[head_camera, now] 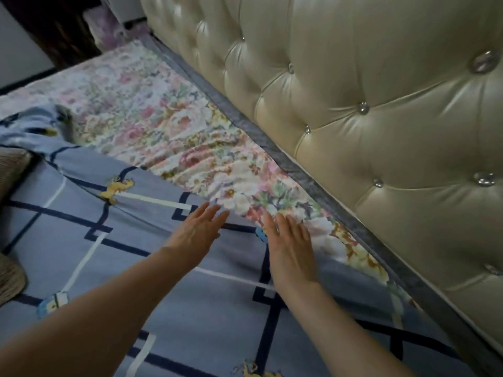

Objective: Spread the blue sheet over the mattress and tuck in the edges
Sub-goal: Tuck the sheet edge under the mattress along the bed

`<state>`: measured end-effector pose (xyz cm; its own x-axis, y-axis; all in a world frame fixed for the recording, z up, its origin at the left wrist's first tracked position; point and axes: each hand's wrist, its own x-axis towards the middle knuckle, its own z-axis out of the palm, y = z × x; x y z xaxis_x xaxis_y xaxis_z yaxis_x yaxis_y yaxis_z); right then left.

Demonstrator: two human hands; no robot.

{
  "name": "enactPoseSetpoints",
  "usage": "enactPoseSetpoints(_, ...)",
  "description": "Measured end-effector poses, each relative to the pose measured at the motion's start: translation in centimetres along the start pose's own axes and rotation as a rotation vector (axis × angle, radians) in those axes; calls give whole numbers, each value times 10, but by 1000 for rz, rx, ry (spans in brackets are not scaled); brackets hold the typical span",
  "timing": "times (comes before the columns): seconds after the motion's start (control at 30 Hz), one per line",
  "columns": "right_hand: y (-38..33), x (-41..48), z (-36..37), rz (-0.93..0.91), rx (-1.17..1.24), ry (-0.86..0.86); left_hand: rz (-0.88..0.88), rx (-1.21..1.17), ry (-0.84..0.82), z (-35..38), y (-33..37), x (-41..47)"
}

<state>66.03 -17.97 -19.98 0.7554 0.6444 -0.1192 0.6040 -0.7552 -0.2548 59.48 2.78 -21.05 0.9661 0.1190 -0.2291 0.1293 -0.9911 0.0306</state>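
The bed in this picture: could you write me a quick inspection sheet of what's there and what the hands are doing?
Surface: floral-covered mattress, still bare along the headboard side.
Job's things: blue sheet covers the near part only; its edge runs diagonally, bunched at far left, not tucked.
Clutter: tan textured fabric at the left edge, kind unclear.
Grippers: left hand and right hand, both open and flat, near the sheet's edge, gripping nothing.
Cables: nothing seen.
Surroundings: cream tufted headboard with shiny buttons; grey trim strip between it and the mattress; dark area at far left.
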Motion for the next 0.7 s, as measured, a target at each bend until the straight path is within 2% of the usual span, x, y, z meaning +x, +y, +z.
enactPoseSetpoints(0.07, 6, 21, 12, 53, -45, -63, 29, 7, -16, 12, -2, 28)
enactPoseSetpoints(0.13, 8, 27, 22, 8, -66, -76, 98, 6, -52, 19, -1, 49)
enactPoseSetpoints(0.27, -8, -10, 56, -245, -27, 228, 170, 87, -158, 8, 2, 60)
enactPoseSetpoints(0.3, -15, -26, 65, -260, -14, 280, 166, 111, -199, 6, 1, 53)
enactPoseSetpoints(0.33, -22, -43, 75, -266, -16, 273, 173, 134, -251, 5, -3, 45)
enactPoseSetpoints(0.43, -37, -86, 101, -259, -96, 104, 191, 144, -379, 23, -21, 10)
enactPoseSetpoints(0.5, -40, -100, 108, -227, -38, 13, 146, 116, -434, 34, -28, -12)
enactPoseSetpoints(0.6, -38, -97, 97, -215, 91, 43, 139, 62, -352, 45, -33, -25)
enactPoseSetpoints(0.7, -34, -88, 80, -139, 113, -8, 143, -47, -233, 54, -40, -29)
